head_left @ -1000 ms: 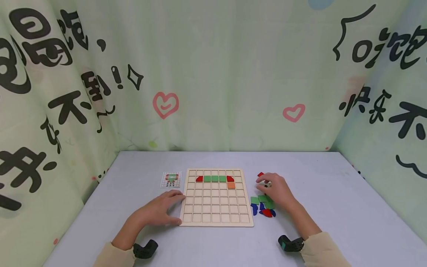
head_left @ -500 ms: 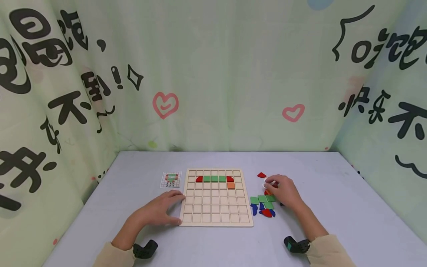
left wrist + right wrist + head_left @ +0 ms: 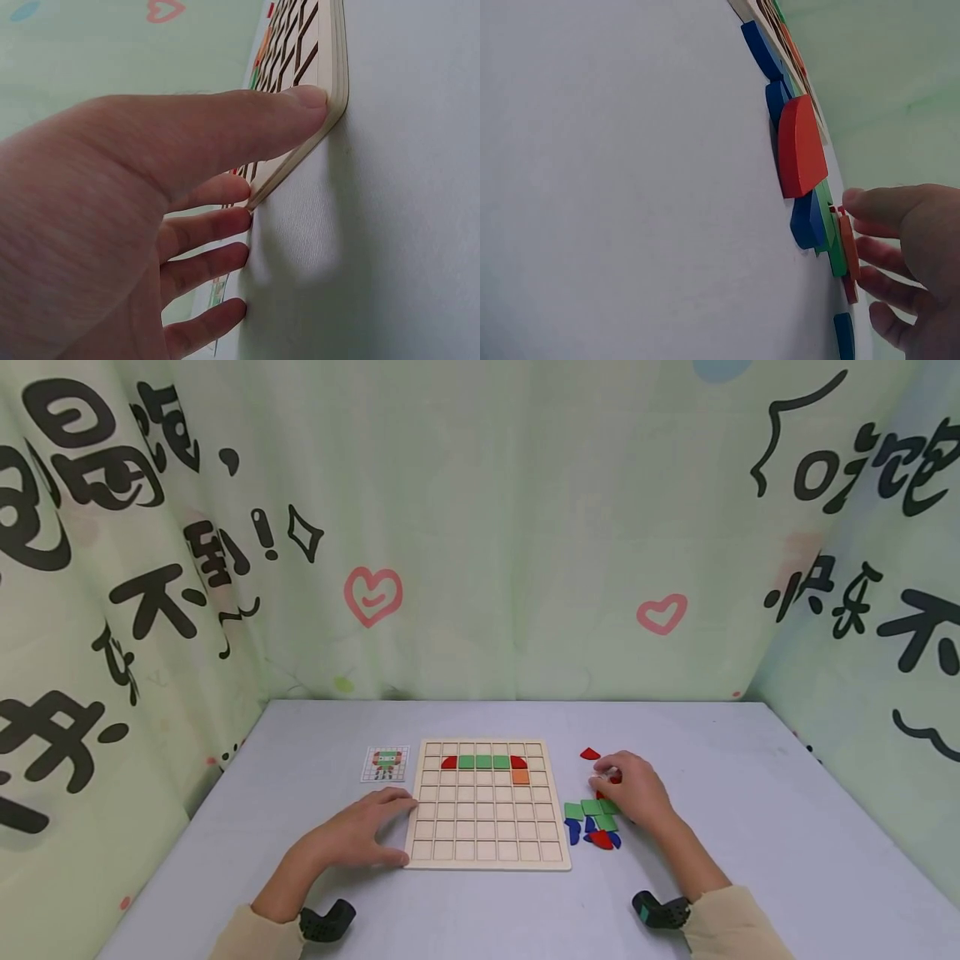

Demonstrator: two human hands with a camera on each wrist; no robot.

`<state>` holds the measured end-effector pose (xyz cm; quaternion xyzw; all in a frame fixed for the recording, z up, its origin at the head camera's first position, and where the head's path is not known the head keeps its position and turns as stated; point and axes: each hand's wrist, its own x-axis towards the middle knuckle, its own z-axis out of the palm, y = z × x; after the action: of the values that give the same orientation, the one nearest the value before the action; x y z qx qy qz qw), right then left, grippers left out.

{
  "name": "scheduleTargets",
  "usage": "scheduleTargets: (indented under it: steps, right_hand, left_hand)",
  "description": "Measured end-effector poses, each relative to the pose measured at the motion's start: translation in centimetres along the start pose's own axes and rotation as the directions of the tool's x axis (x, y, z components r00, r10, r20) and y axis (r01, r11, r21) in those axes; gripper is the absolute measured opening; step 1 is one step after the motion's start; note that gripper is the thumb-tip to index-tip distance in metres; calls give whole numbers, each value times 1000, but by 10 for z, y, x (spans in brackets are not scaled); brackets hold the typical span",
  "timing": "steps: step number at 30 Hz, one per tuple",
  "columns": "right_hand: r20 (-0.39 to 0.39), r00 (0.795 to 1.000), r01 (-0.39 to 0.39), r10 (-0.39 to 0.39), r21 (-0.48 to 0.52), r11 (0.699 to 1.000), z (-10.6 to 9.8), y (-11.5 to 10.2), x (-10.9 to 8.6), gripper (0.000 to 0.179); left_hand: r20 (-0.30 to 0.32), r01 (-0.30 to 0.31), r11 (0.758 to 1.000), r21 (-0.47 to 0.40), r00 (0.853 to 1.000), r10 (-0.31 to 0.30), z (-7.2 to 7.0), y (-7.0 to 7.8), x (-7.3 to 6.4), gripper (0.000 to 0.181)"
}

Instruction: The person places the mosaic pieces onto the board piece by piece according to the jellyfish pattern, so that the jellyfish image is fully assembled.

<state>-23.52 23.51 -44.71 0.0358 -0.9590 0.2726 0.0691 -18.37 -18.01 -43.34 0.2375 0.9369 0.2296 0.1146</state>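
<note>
My left hand [image 3: 363,828] rests at the left edge of a light wooden grid board [image 3: 485,814]. In the left wrist view its thumb [image 3: 304,105] presses on the board's near corner, with the other fingers extended along the side. My right hand [image 3: 637,789] reaches over the loose pieces right of the board. Its thumb and index finger stand apart around a pale piece [image 3: 604,773], partly hidden. Below it lie several green squares [image 3: 592,807], blue curved pieces [image 3: 573,832] and a red piece [image 3: 601,839]. Set into the board are red corner pieces [image 3: 518,762], green squares [image 3: 483,762] and an orange square [image 3: 520,776].
A small picture card [image 3: 386,764] with a robot figure on a grid lies left of the board. Another red piece [image 3: 590,753] lies beyond my right hand. The white table [image 3: 675,735] ends at a printed curtain [image 3: 517,568].
My right hand has drawn back slightly to the right, uncovering the far red piece, and hovers over the pale piece. The left hand and the board have stayed put.
</note>
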Motion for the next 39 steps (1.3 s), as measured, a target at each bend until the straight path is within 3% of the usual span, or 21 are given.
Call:
scheduleTargets:
  steps: [5, 20, 28, 39]
  right_hand:
    - [8, 1000, -10, 10, -2, 1000, -1, -1, 0, 29]
    - [47, 994, 99, -103, 94, 991, 12, -9, 3, 24]
    - [82, 991, 98, -102, 52, 994, 14, -15, 3, 23]
    - [135, 977, 158, -163, 42, 987, 12, -14, 5, 21]
  left_hand:
    - [-2, 0, 1000, 4, 1000, 0, 0, 1, 0, 73]
    - [-1, -4, 1000, 3, 1000, 4, -2, 2, -1, 75]
    - [-4, -3, 1000, 6, 1000, 3, -1, 1, -1, 74]
    - [2, 3, 1000, 3, 1000, -3, -3, 5, -3, 75]
